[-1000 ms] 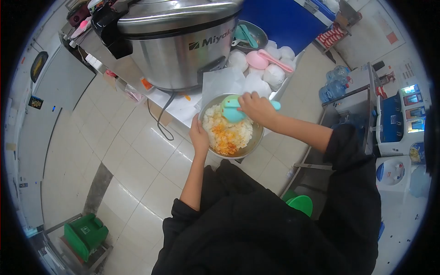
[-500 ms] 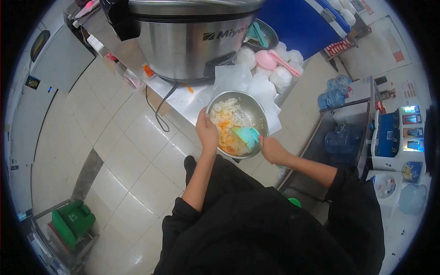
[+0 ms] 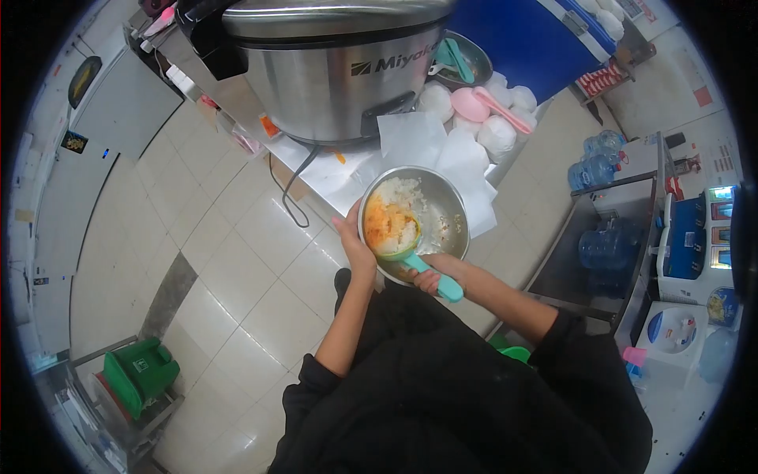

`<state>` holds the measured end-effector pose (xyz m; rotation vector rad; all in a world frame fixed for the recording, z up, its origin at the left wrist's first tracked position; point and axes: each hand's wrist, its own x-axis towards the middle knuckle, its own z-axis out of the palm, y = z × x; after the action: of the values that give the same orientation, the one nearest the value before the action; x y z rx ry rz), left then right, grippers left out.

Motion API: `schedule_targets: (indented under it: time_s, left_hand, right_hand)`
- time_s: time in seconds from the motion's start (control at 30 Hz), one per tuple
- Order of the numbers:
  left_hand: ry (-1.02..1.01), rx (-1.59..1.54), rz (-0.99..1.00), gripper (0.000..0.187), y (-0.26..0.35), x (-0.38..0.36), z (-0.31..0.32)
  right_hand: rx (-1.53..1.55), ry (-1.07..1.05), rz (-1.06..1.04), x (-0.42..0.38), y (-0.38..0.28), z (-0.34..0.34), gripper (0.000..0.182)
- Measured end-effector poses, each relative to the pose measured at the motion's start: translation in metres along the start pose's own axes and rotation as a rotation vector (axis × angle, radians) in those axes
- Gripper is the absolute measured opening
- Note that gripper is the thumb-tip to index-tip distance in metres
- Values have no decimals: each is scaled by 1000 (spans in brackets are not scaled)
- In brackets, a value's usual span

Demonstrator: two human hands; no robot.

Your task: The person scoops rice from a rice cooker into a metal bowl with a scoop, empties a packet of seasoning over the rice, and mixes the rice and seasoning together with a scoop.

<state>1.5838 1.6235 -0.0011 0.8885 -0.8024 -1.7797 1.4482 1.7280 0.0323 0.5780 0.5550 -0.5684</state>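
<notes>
A round steel bowl (image 3: 454,207) holds white rice (image 3: 399,192), part of it stained orange. My left hand (image 3: 357,246) grips the bowl's left side, with the thumb near the rim. In my right hand (image 3: 439,272) is a turquoise scoop (image 3: 448,287); its handle points down to the right, and its head lies in the orange-stained rice at the bowl's lower left. Rice partly fills and covers the scoop's head. Some grains stick to the bare inner wall on the right.
Beyond the bowl, a large steel rice cooker (image 3: 332,87) stands on a metal table (image 3: 328,182). White wrapped balls (image 3: 496,136), a pink scoop (image 3: 471,104), paper sheets (image 3: 466,162), another bowl (image 3: 478,59) and a blue cooler (image 3: 521,43) are beside it. A cable hangs over the table's edge.
The scoop has moved left across the bowl, and its handle now points down to the right. My right hand has shifted left and down. The whole view has shifted slightly.
</notes>
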Motion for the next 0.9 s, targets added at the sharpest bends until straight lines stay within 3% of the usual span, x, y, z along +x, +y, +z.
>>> schedule_targets:
  time_s: [0.03,0.1,0.13,0.23,0.3,0.43,0.67,0.9]
  left_hand:
    - [0,4,2,73,-3,0,-3]
    - [14,-1,6,74,-5,-2,-4]
    - [17,-2,9,74,-6,-1,-5]
    - [36,13,7,68,-10,0,-10]
    - [24,279,12,62,-6,-1,-7]
    - [22,306,101,47,-27,4,-13]
    - [0,414,150,40,-25,7,-17]
    - [4,317,99,41,-25,5,-16]
  right_hand:
    - [-1,-5,1,5,2,-6,25]
    - [303,-329,63,13,11,-5,19]
    - [301,-328,65,15,16,-5,19]
    - [705,-524,-110,11,41,25,6]
    - [763,-612,-108,24,41,19,5]
    - [955,-829,-101,41,52,15,7]
    - [978,-853,-78,25,61,18,5]
    - [885,-650,-109,5,60,3,2]
